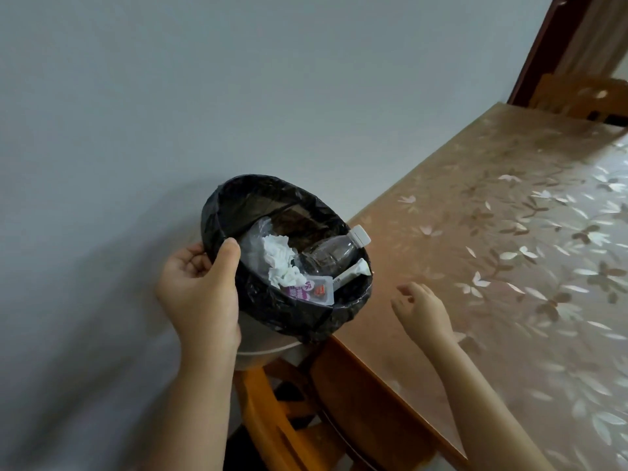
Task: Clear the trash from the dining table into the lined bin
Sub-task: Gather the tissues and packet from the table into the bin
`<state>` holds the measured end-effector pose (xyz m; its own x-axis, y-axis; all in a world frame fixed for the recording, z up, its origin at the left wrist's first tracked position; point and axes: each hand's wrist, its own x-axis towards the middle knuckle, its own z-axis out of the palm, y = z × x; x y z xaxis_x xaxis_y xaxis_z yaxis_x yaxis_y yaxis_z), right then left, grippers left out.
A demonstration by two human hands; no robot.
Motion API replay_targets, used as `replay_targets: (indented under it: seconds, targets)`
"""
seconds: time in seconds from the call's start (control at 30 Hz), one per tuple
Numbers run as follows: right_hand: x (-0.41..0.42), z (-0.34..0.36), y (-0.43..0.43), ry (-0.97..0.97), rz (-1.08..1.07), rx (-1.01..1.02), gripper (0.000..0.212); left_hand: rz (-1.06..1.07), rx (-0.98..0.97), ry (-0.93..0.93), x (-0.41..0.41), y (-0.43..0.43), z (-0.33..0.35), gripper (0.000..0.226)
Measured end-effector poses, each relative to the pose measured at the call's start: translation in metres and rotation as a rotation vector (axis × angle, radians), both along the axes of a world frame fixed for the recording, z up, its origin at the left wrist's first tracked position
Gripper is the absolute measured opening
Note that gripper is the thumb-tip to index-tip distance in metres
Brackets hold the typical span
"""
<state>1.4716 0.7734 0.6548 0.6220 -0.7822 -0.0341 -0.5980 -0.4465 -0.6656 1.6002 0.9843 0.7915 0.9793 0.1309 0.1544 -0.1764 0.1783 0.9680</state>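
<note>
My left hand (200,294) grips the rim of a small bin (258,348) lined with a black bag (289,314), held tilted against the table's left edge. Inside lie a crumpled white tissue (280,263), a clear plastic bottle (334,253) with a white cap, a purple and white wrapper (307,292), a white tube-shaped packet (351,273) and a clear plastic bag (253,237). My right hand (423,309) hovers over the table's edge just right of the bin, fingers relaxed and empty.
The dining table (492,253) has a brown flower-patterned cover and a wooden edge. An orange wooden chair (282,413) stands below the bin. A grey wall fills the left. Another wooden chair (577,96) and a dark red door frame (540,52) are at the far right.
</note>
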Motion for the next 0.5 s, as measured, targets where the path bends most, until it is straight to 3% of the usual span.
replay_targets:
  seconds: [0.5]
  targets:
    - [0.102,-0.091,-0.081,0.038,0.179,0.157,0.031,0.214,0.083,0.049,0.022,-0.035,-0.021,0.015]
